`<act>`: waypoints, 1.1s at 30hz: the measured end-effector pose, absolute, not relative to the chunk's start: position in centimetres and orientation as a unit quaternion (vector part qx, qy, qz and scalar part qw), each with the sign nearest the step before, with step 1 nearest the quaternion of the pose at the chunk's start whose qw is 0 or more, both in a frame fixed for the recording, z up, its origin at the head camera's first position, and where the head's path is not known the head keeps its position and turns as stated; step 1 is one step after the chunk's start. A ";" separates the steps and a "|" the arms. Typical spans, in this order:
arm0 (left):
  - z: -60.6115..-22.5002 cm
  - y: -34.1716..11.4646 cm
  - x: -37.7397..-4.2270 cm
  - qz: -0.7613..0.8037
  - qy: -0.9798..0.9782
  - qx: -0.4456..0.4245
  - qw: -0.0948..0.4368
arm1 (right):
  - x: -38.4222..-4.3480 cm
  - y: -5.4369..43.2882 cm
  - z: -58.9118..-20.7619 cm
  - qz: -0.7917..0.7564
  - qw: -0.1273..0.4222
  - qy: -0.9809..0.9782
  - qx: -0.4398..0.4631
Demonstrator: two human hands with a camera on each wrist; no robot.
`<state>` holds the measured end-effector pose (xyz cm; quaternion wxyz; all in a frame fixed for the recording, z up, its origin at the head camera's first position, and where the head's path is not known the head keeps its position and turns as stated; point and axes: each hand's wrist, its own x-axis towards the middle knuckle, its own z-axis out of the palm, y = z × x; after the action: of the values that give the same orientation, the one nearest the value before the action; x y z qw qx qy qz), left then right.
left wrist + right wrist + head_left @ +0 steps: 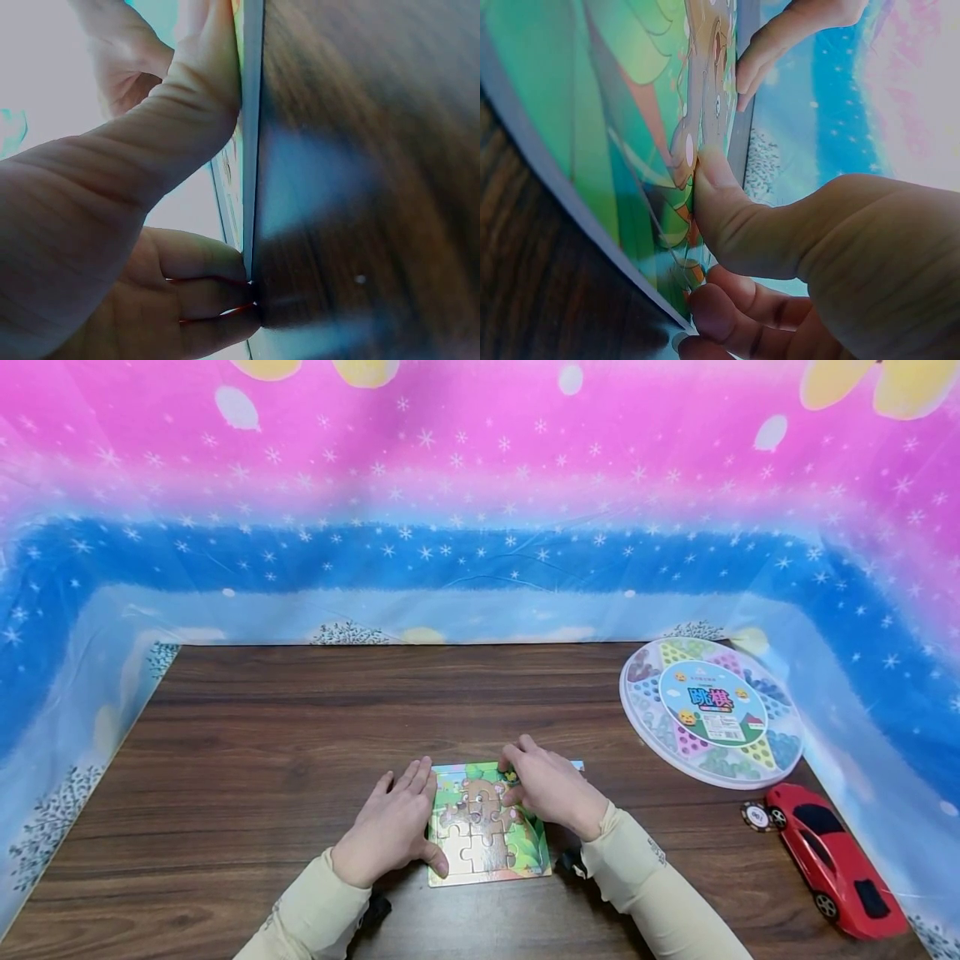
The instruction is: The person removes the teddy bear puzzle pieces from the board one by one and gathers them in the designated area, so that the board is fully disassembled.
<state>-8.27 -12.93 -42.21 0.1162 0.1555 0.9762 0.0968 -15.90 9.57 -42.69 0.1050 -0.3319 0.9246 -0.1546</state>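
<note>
A jigsaw puzzle (480,839) showing a brown bear on green lies flat on the table, most of its pieces joined. My left hand (393,822) rests along its left side with fingers stretched out, the thumb near the lower left corner. In the left wrist view, the fingertips touch beside the puzzle's edge. My right hand (551,785) is over the upper right part, its fingers bent. Between its thumb (727,202) and fingertips it pinches a green puzzle piece (676,217), partly hidden. A narrow light-blue strip (577,766) shows behind this hand; its kind is unclear.
A round Chinese checkers set (712,714) lies at the back right. Nearer stand a red toy car (836,860) and a black-and-white poker chip (756,816). A patterned pink and blue cloth (480,552) borders the dark wooden table (300,718).
</note>
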 end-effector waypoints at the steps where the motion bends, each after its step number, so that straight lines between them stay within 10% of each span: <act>1: -42.2 -12.9 -8.3 0.097 0.976 0.155 0.116 | -15.9 9.6 -42.7 -0.156 0.105 0.924 -0.333; 33: -42.3 -12.9 -8.2 0.097 0.976 0.156 0.116 | -15.9 9.7 -42.7 -0.178 0.127 0.920 -0.325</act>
<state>-8.24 -12.91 -42.26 0.1156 0.1557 0.9762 0.0968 -15.86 9.68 -42.73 0.1268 -0.3247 0.9203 -0.1777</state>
